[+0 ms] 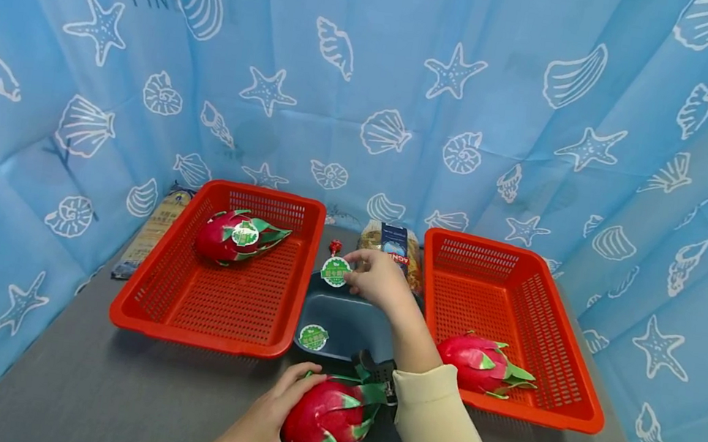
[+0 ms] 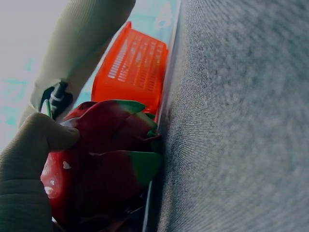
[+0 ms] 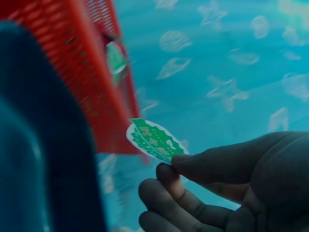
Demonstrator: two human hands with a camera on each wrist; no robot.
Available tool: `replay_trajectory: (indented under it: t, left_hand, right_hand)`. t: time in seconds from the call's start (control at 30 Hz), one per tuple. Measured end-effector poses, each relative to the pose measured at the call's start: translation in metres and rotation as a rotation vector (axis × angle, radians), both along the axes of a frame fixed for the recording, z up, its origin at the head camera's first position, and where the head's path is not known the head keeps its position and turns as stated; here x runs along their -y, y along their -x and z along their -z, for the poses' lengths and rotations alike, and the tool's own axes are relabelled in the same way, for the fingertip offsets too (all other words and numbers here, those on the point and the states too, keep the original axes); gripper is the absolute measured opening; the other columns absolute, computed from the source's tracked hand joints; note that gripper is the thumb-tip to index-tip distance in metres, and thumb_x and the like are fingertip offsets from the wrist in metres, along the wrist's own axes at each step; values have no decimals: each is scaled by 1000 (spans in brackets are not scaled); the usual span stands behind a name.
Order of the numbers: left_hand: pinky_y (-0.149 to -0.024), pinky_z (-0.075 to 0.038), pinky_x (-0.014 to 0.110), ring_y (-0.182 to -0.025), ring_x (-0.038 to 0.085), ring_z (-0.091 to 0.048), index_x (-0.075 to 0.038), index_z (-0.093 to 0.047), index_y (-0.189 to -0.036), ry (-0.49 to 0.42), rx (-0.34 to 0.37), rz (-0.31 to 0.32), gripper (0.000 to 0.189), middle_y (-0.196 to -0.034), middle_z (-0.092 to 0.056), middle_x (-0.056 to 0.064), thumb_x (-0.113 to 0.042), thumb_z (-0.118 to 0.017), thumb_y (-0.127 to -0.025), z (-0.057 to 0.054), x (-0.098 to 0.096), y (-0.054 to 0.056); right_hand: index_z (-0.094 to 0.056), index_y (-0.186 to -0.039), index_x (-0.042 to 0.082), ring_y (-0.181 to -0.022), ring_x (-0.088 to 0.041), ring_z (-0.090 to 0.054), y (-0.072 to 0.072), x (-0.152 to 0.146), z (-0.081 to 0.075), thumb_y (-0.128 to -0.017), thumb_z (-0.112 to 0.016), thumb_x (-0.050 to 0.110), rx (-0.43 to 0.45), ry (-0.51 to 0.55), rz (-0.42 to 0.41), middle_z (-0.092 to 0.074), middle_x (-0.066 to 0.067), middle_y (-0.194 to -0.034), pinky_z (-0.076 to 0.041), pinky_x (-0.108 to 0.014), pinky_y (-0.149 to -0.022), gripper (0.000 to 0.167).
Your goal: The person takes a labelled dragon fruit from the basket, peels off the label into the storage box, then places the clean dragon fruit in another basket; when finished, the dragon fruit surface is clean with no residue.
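Observation:
My left hand [image 1: 268,424] grips a red dragon fruit [image 1: 327,417] with green-tipped scales, low at the front of the grey table. In the left wrist view the thumb presses on the fruit's [image 2: 106,164] side. My right hand [image 1: 380,277] pinches a round green-and-white sticker [image 1: 336,271] by its edge, above the far rim of a dark blue tray [image 1: 351,320]. Seen from the right wrist, thumb and forefinger hold the sticker [image 3: 153,139] while the other fingers curl below. Another green sticker [image 1: 313,337] is at the tray's near left corner.
A red basket [image 1: 230,313] on the left contains a dragon fruit [image 1: 234,237] bearing a green sticker. The right red basket [image 1: 465,290] has a dragon fruit [image 1: 479,362] without a visible sticker. Behind stand a pasta bag [image 1: 415,262], a red-wrapped lollipop [image 1: 334,247] and a long packet [image 1: 149,236].

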State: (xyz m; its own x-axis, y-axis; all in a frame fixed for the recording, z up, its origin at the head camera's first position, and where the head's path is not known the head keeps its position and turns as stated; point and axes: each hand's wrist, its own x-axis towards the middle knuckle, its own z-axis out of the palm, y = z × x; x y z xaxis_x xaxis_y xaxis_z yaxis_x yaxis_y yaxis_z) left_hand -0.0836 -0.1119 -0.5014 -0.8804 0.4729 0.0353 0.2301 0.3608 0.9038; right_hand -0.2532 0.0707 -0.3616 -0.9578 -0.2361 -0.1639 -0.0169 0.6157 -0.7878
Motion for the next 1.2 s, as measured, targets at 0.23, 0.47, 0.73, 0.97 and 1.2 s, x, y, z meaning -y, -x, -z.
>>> replay_trajectory:
  t: [0.23, 0.47, 0.73, 0.97, 1.2]
  left_hand:
    - [-85, -57, 31, -129, 30, -45, -34, -44, -150, 4, 8, -4, 88, -151, -37, -3, -32, -88, -74, 0, 0, 0]
    - [-87, -56, 31, -129, 28, -46, -32, -43, -151, 17, -16, -10, 87, -151, -37, -3, -32, -87, -75, 0, 1, 1]
    - [-88, -56, 32, -129, 27, -46, -29, -44, -151, 40, -27, -20, 87, -151, -37, -4, -31, -86, -75, 0, 0, 0]
    - [-88, -56, 32, -128, 26, -47, -34, -41, -151, 31, -48, -18, 88, -151, -36, -5, -31, -86, -76, 2, 0, 2]
    - [-89, -55, 32, -127, 26, -48, -36, -41, -151, 14, -35, -11, 88, -151, -36, -5, -31, -86, -76, 2, 1, 1]
  right_hand:
    - [-73, -115, 4, -77, -30, -71, 23, 5, 32, -94, -71, 5, 131, -100, -30, -70, -13, -88, -52, -32, -60, 20]
    - [-73, -109, 0, -71, -21, -67, 34, 11, 54, -92, -70, -2, 236, -126, -78, -68, -11, -89, -56, -32, -63, 17]
    - [-71, -109, -2, -75, -24, -71, 33, 20, 61, -93, -70, 1, 231, -218, -122, -69, -11, -86, -58, -35, -66, 17]
    - [-69, -116, -3, -78, -26, -72, 30, 20, 63, -96, -68, 4, 258, -202, -104, -68, -13, -92, -60, -36, -69, 21]
    - [-68, -126, -2, -83, -28, -73, 16, 8, 56, -100, -65, 12, 173, -132, -91, -70, -15, -110, -60, -39, -73, 29]
